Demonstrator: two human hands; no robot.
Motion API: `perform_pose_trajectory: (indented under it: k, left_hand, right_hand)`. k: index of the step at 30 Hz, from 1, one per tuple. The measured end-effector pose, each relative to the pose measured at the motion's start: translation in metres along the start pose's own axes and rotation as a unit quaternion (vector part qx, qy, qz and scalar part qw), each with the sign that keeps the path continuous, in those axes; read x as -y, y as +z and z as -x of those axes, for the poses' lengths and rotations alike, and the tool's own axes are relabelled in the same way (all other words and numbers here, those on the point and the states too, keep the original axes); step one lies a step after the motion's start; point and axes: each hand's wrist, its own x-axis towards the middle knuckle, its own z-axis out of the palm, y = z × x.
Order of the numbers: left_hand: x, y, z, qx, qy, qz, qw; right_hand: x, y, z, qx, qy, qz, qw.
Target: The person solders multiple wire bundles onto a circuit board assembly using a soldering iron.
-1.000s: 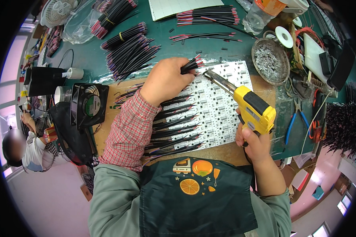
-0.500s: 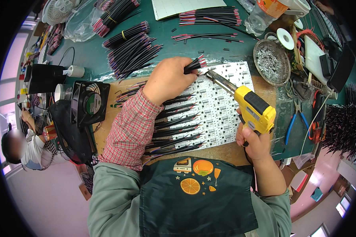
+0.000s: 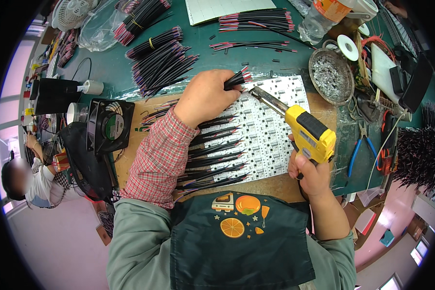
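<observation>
Steadily, the left hand [image 3: 210, 96] is gripping a small bundle of black-sheathed wires with red and white tips [image 3: 233, 83], its fingers curling around them and the bare-coloured ends pointing to the upper right. The right hand [image 3: 311, 174] is closing around the handle of a yellow-and-black, gun-shaped soldering tool [image 3: 314, 137], whose long metal nose is pointing up and left, its tip ending just below the held wires; whether that tip is touching anything is too small to tell. Both hands are working at a white panel of small printed circuit boards [image 3: 268, 125], the left one reaching over its upper left part and the right one staying beside its lower right edge. Rows of black wires [image 3: 220, 169] are lying across the panel's left side, one above another. The panel is resting on a brown board [image 3: 270, 190], which is lying on a green worktop [image 3: 205, 63]. Beyond the left hand, thick bundles of black wires [image 3: 164, 67] are lying on the green surface, while a round metal dish of grey scraps [image 3: 337, 101] is standing to the upper right of the panel. Blue-handled pliers [image 3: 356, 157] are lying right of the soldering tool, and a square black fan [image 3: 108, 128] is standing left of the plaid sleeve [image 3: 154, 157].
</observation>
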Motion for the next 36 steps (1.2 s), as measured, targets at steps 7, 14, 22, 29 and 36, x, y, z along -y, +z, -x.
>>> perform_pose_trajectory:
  k: [7,14,22,29,36]
  left_hand:
    - [0.001,0.002,0.000,-0.002,-0.002,-0.001,1.000]
    - [0.001,0.001,0.000,-0.005,0.009,-0.012,1.000]
    - [0.001,0.002,0.000,-0.005,0.016,-0.011,1.000]
    - [0.001,0.001,0.000,-0.004,0.024,-0.027,0.999]
    - [-0.010,-0.008,0.006,0.000,0.001,0.012,1.000]
  right_hand:
    - [-0.001,0.000,0.004,-0.013,0.002,0.008,1.000]
    - [-0.003,-0.001,0.005,-0.017,0.007,0.026,0.999]
    - [-0.003,0.001,0.003,-0.014,-0.013,-0.005,1.000]
    - [-0.004,-0.001,0.004,-0.008,-0.010,-0.015,1.000]
    - [-0.013,-0.007,0.014,-0.010,-0.033,-0.051,0.998]
